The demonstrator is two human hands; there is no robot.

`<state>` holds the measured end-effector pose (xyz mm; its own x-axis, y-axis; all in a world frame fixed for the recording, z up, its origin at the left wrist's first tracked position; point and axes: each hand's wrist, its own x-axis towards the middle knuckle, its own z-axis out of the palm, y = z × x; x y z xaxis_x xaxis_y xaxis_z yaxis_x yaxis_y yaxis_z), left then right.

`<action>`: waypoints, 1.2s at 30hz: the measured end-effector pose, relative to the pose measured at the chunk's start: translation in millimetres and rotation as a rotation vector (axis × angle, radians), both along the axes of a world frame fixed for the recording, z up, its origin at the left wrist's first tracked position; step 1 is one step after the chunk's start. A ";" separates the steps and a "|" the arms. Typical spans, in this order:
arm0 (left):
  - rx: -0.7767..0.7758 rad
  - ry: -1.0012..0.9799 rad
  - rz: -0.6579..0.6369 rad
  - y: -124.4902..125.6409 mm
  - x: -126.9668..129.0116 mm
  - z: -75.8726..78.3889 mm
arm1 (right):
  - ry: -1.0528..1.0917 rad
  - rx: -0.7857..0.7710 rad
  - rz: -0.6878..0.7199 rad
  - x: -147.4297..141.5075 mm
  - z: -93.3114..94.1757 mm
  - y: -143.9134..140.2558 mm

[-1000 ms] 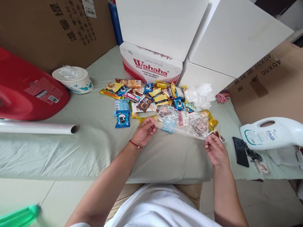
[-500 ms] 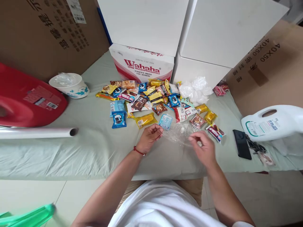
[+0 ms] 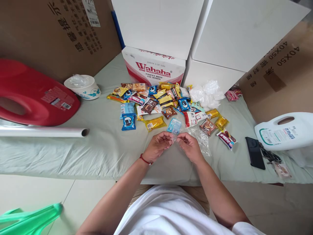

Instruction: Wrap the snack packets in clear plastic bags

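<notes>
Both hands meet over the front of the cloth-covered table, pinching a clear plastic bag [image 3: 201, 138]. My left hand [image 3: 160, 143] has thumb and fingertips closed on one end of it. Close beside it, my right hand [image 3: 189, 145] pinches the same film, and the rest of the bag spreads out to the right, crumpled. Just beyond the fingertips lies a light blue snack packet [image 3: 174, 125], partly behind the film. A yellow wrapped snack [image 3: 155, 123] rests left of it, and a red-and-white packet [image 3: 190, 119] lies to its right.
Several wrapped snacks, a bunch of clear plastic bags [image 3: 207, 94] and a Wahaha carton [image 3: 154, 68] fill the back. A paper bowl [image 3: 91, 91], red jug [image 3: 56, 98] and film roll [image 3: 44, 131] stand left. At right are a phone [image 3: 255, 153] and white detergent bottle [image 3: 288, 132].
My right hand has moved left to meet my left hand, so the film once stretched between them is gathered at the fingertips. The camera view has shifted slightly left.
</notes>
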<state>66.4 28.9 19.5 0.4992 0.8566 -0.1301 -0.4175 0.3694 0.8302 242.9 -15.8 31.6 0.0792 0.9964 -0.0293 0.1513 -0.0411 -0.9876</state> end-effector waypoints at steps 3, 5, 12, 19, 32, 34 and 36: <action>0.024 -0.031 -0.020 0.3 3.2 -3.5 | 0.019 0.046 0.060 -2.9 3.1 -2.6; 0.033 -0.047 -0.006 1.4 4.2 -5.2 | 0.009 0.052 0.049 -3.5 3.7 -2.7; 0.077 0.035 0.092 3.1 -5.5 -1.3 | 0.149 -0.057 -0.146 2.1 8.2 4.2; 0.179 0.234 0.084 -5.7 9.1 7.5 | 0.121 -0.063 -0.106 -9.8 8.5 -0.5; 0.168 0.088 0.159 -18.2 7.2 15.3 | -0.042 0.142 -0.178 -3.9 18.5 -10.2; 0.182 0.075 0.132 -21.1 9.1 18.4 | -0.056 0.161 -0.053 -9.8 22.6 -12.7; 0.183 0.060 0.129 -22.7 9.8 19.9 | -0.017 0.161 -0.038 -12.9 24.3 -13.1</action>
